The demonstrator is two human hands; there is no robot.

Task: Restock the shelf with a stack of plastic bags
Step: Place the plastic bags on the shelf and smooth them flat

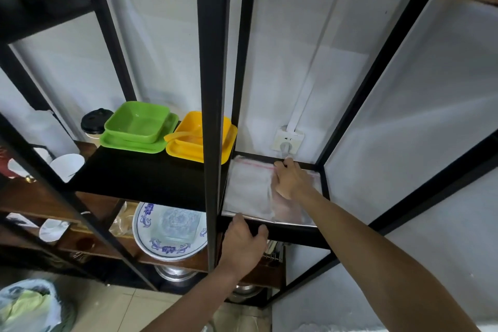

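Note:
A stack of clear plastic bags with a red strip along the far edge lies flat on the black shelf in the right bay of the rack. My right hand rests palm down on top of the stack near its back edge, fingers spread. My left hand grips the front edge of that shelf, just right of the black upright post.
Green trays and yellow trays sit on the left shelf. A blue-patterned plate and white cups lie lower down. A wall socket sits behind the bags. A filled bin bag stands on the floor at left.

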